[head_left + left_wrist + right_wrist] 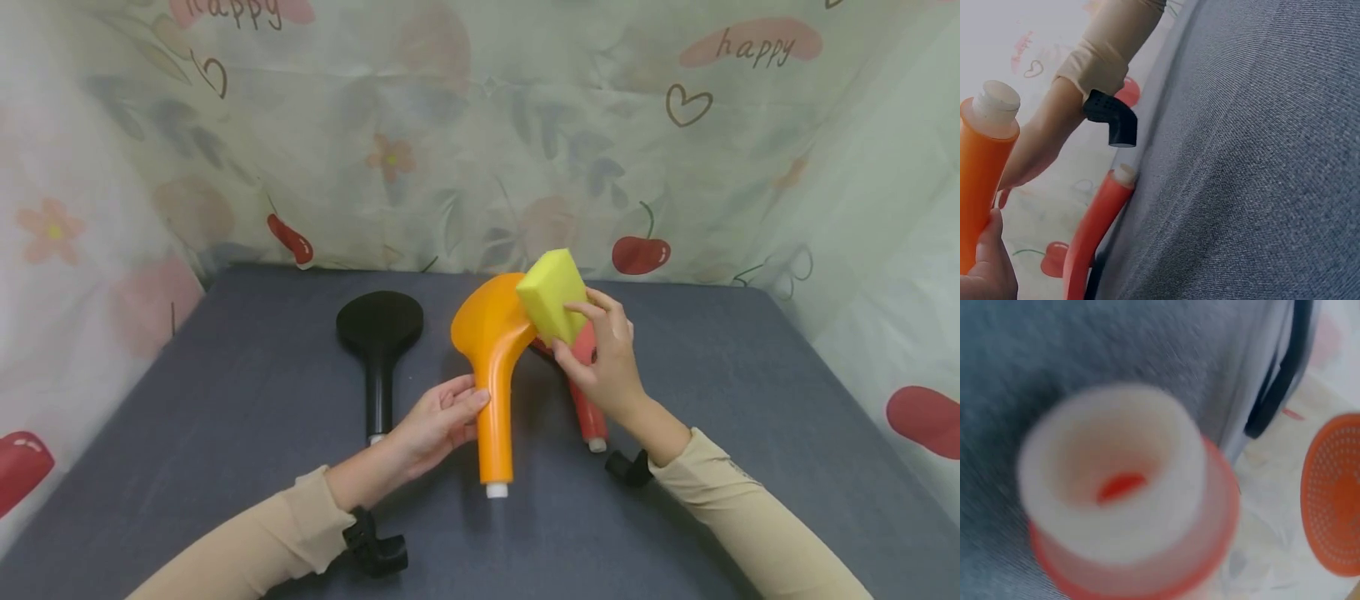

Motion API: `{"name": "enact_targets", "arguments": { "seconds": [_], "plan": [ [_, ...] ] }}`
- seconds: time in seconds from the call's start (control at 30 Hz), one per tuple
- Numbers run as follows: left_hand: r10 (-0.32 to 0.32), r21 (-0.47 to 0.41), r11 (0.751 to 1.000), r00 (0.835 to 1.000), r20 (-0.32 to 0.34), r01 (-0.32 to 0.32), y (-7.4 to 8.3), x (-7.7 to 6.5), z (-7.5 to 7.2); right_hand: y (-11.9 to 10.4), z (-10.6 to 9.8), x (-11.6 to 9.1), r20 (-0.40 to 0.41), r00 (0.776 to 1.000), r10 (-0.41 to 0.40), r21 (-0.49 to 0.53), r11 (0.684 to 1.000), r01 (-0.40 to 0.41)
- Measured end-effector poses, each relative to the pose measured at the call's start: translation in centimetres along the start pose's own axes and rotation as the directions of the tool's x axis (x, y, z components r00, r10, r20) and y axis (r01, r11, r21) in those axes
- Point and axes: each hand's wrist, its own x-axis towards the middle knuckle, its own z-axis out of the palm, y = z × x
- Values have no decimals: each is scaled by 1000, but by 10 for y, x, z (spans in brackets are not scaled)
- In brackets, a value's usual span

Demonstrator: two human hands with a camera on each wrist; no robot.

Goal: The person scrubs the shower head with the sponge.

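My left hand grips an orange shower head by its handle, tilted up off the table with the white connector end toward me. The right hand pinches a yellow sponge between thumb and fingers, overlapping the right edge of the orange head in the head view. From the right wrist, the perforated orange spray face shows at the right. Below the right hand lies a red shower head, partly hidden; its white hollow end fills much of that wrist view.
A black shower head lies on the grey cloth-covered table, left of the orange one, its end partly behind my left hand. Black wrist-worn devices hang below both sleeves. A printed curtain encloses the back and sides.
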Motion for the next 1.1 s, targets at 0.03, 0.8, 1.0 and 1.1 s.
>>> {"name": "enact_targets", "arguments": {
  "seconds": [0.03,0.8,1.0,1.1],
  "plan": [
    [-2,2,1000,1000,3,2,0,0,0,1,-1,1,-2,999,44,10,999,-44],
    [4,95,995,999,33,-7,-1,-2,-5,-6,-2,2,28,991,130,71,989,-131],
    [-16,204,979,999,47,6,-2,-3,-8,-1,-13,14,125,955,269,175,941,-288],
    [-30,265,964,998,46,17,-2,-3,-10,0,-18,19,184,928,325,233,903,-362]
  ]
}}
